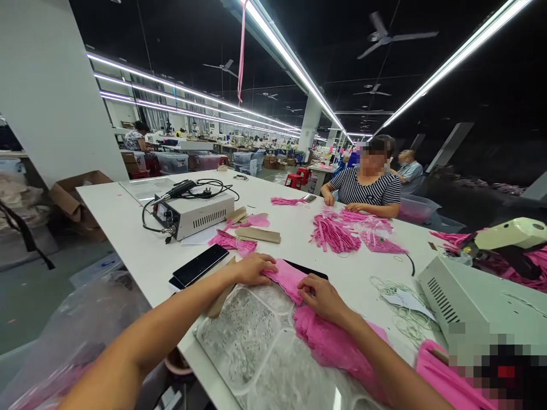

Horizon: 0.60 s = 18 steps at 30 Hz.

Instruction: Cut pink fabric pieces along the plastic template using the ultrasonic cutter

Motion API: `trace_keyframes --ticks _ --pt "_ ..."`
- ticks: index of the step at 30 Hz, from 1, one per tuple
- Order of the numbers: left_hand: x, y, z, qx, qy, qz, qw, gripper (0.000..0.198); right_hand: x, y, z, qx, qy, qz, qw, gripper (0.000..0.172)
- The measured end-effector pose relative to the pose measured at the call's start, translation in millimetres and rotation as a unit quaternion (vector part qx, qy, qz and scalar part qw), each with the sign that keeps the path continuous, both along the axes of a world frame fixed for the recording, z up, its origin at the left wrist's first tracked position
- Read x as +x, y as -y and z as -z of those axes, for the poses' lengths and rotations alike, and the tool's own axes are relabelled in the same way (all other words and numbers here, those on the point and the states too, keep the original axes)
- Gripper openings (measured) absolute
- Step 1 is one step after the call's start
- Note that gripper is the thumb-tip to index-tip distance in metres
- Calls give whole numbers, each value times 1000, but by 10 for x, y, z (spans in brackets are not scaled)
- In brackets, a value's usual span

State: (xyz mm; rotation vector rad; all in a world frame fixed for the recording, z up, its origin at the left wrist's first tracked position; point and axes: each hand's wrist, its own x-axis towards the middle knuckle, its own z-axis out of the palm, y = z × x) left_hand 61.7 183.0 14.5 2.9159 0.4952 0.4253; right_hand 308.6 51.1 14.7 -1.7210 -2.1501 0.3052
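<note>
A strip of pink lace fabric (289,278) stretches between my two hands, over the far edge of a clear plastic sheet with rounded panels (241,327). My left hand (255,269) is closed on the strip's left end, fingers over the top. At the other end, my right hand (321,295) pinches the near edge between thumb and fingers. Under my right forearm lies a heap of darker pink lace (325,339), partly hidden. Just beyond the strip, a dark flat object (310,267) shows in part. A black phone (200,265) lies left of my left hand.
A grey control box (200,216) with a coiled black cable stands at the back left. Cardboard strips (258,235) lie near it. Across the white table (132,228), a person in a striped top handles pink straps (335,233). Pale elastic loops (405,307) lie by a machine (482,302).
</note>
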Motion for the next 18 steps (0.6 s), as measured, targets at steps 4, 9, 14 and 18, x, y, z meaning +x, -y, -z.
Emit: trace_keyframes --ticks 4,9,14,18 --pt "134 87 97 35 2 5 999 37 299 -100 -33 8 -3 18 1000 29" --pt "184 152 157 77 5 0 997 19 535 -250 11 -12 17 13 1000 41" --pt "178 212 197 105 -8 -24 994 19 526 -383 23 -46 33 -14 998 40" --pt "167 232 222 116 -30 -40 992 21 532 -405 -24 -68 52 -20 996 42"
